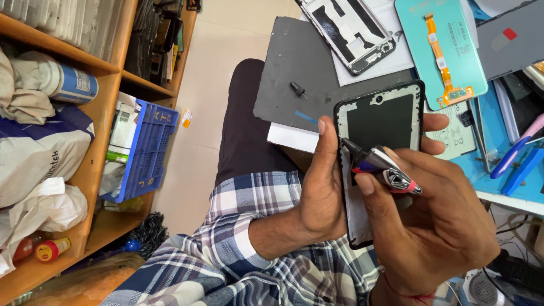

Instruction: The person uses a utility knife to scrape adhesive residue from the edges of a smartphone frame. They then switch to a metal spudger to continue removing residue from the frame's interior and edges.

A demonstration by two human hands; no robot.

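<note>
Hands number two: left hand [323, 192] grips one black phone frame [378, 122] above the lap, right hand [436, 226] fingers pinch one glue tube [381, 165], nozzle on its left edge. Second frame [352, 33] lies on bench [510, 170].

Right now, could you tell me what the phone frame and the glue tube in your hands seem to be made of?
Phone frame: probably plastic, matte black rim with a dull dark panel inside. Glue tube: likely soft metal, since its shiny tail is creased and crimped; the black nozzle looks like plastic.
</note>
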